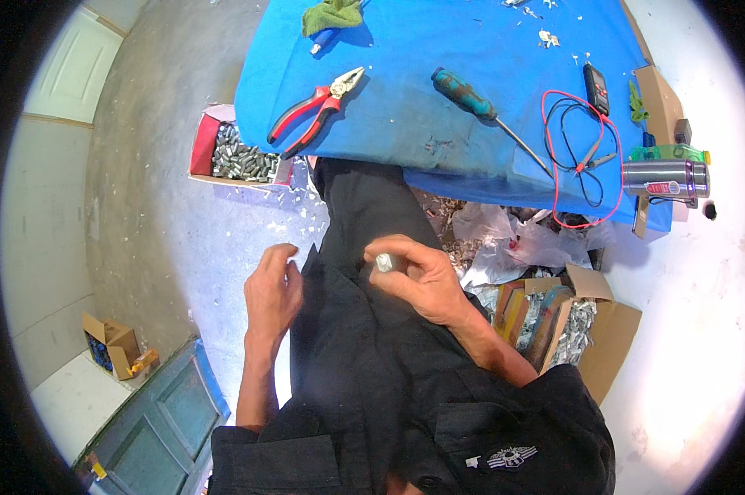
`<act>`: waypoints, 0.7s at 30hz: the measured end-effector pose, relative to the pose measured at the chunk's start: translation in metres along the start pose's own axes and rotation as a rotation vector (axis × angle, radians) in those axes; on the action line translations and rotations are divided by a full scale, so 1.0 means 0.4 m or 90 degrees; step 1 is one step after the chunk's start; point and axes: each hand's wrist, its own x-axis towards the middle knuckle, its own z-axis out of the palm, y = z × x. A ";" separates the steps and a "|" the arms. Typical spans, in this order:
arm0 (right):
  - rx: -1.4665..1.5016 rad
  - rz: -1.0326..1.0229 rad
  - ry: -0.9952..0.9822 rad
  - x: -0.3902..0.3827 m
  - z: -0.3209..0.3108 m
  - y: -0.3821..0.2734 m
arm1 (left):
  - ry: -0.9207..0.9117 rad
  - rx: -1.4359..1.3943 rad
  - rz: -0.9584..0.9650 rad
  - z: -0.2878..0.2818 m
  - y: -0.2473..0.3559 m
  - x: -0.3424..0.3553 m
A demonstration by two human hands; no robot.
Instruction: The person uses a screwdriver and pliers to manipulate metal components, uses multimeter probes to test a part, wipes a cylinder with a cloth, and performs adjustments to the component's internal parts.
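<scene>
Above my lap, my right hand [422,276] pinches a small silvery cylinder [384,262] between thumb and fingers, its pale round end showing. My left hand [273,289] hovers to the left of my dark trousers, away from the cylinder. Its fingers are loosely bent, with the thumb a little apart from them, and nothing shows in its grasp. Past my knees lies the blue-covered table [381,124]. On it rest red-and-black pliers [327,107] and a screwdriver [471,97] with a worn teal handle.
Left of the table, an open box [206,148] holds many small metal cylinders. A black meter [595,89] with red and black leads lies at the table's right, near a steel flask [665,178]. Cardboard boxes [612,346] with shiny scraps stand at my right.
</scene>
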 end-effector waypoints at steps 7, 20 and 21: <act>-0.263 -0.070 0.134 0.018 -0.005 -0.059 | 0.028 -0.144 0.078 -0.023 0.115 0.058; -0.133 -0.192 0.434 0.100 -0.232 -0.200 | 0.147 0.198 0.214 -0.035 0.179 0.408; -0.164 -0.200 0.447 0.102 -0.254 -0.207 | 0.132 0.221 0.230 -0.026 0.173 0.425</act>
